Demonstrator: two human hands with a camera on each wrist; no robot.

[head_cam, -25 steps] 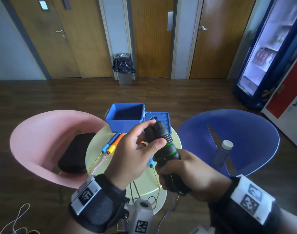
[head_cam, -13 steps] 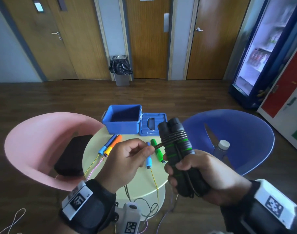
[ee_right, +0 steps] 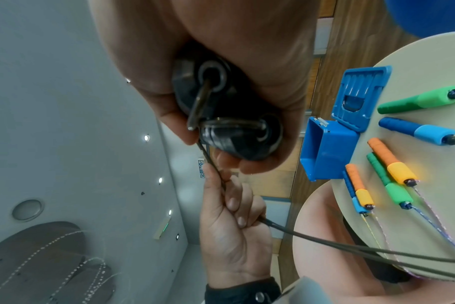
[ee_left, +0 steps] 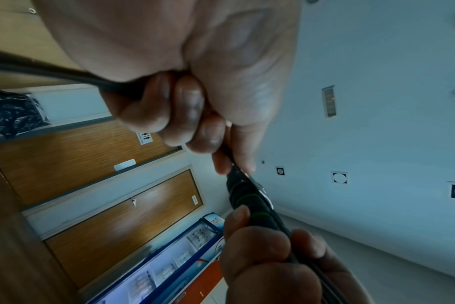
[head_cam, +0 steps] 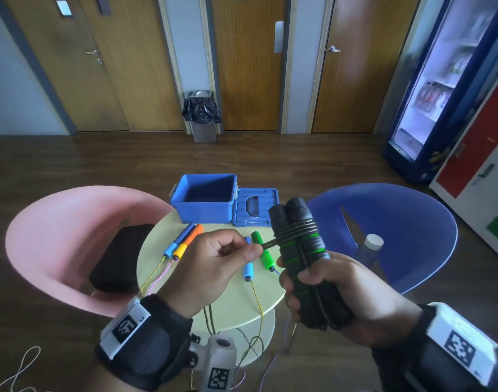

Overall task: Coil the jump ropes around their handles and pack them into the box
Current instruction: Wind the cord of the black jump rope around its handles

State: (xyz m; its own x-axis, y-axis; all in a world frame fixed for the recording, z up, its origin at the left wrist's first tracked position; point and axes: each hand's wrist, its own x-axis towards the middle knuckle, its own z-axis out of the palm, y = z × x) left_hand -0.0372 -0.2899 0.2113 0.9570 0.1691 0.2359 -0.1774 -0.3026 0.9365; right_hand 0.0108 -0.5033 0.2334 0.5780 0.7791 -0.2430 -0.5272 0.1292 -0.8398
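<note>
Black handles (head_cam: 301,258) above table edge (head_cam: 266,321), clear of box (head_cam: 204,198)

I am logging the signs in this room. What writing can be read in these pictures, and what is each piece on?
"RESTROOM": small white sign on the middle wooden door, with two figure symbols beside the word.
"KELIIAR", only a guess: blue and white label seen past the hands, cut off and blurred.
Sticker on the next door: too small to read.
Fridge product labels: blurred.
Wristband squares: patterns, no words.
</note>
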